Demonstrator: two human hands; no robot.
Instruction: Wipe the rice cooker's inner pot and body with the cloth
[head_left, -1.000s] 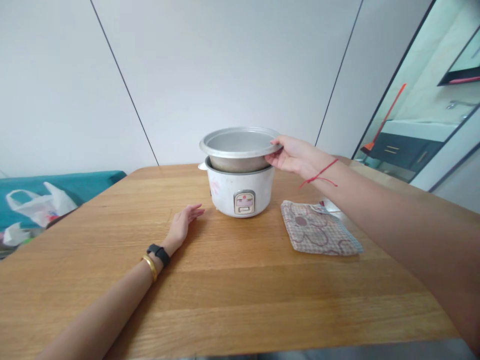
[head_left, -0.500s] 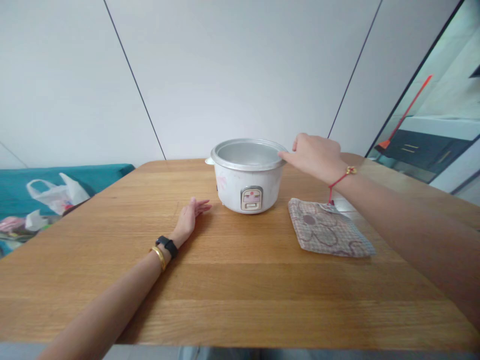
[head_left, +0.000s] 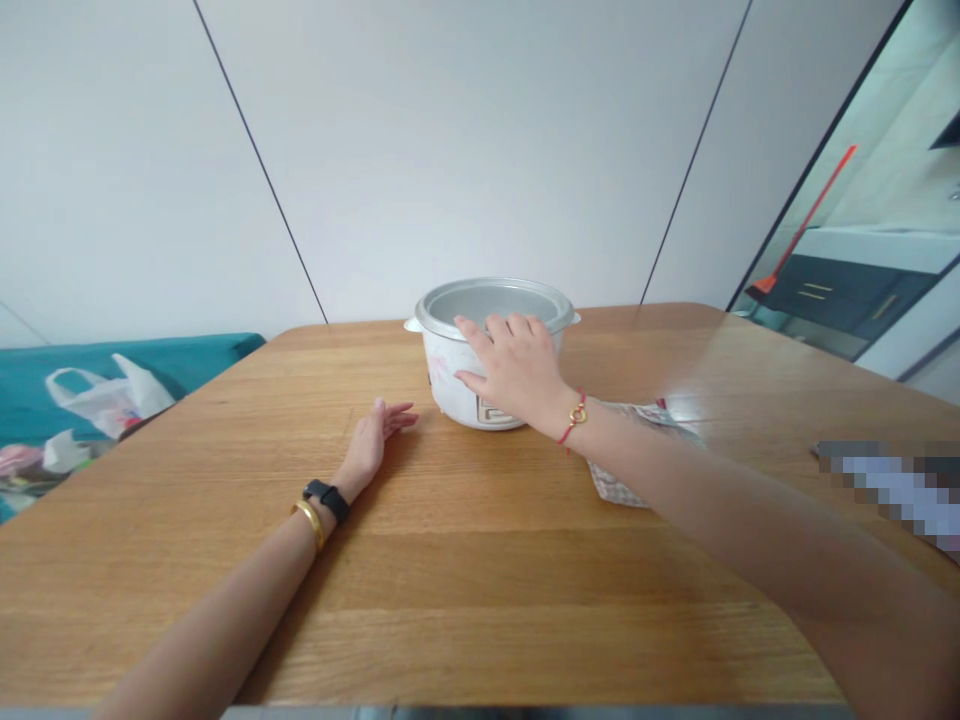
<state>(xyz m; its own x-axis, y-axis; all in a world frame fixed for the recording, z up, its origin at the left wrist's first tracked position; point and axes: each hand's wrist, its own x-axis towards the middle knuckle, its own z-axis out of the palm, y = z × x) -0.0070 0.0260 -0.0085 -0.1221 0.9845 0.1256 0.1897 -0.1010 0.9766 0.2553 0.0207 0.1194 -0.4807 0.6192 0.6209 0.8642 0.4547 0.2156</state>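
Note:
A white rice cooker (head_left: 450,365) with a silver rim and no lid stands on the wooden table (head_left: 420,560). My right hand (head_left: 517,370) is in front of its near side, fingers spread and partly covering the front panel; whether the fingertips touch the rim I cannot tell. My left hand (head_left: 369,440), with a black watch at the wrist, rests on its edge on the table, left of the cooker, fingers stretched out and holding nothing. A checked cloth (head_left: 619,488) lies to the right of the cooker, partly hidden under my right forearm.
A white plastic bag (head_left: 105,400) sits on a teal seat (head_left: 225,352) to the left. A pixelated object (head_left: 892,490) lies at the table's right side. Behind the table rises a pale panelled wall (head_left: 480,150). An orange-handled broom (head_left: 814,215) shows through the doorway at right.
My right hand has moved left and down from the cooker's right rim to its front, its fingers spreading. The left hand stays put. The pixelated object now shows at right.

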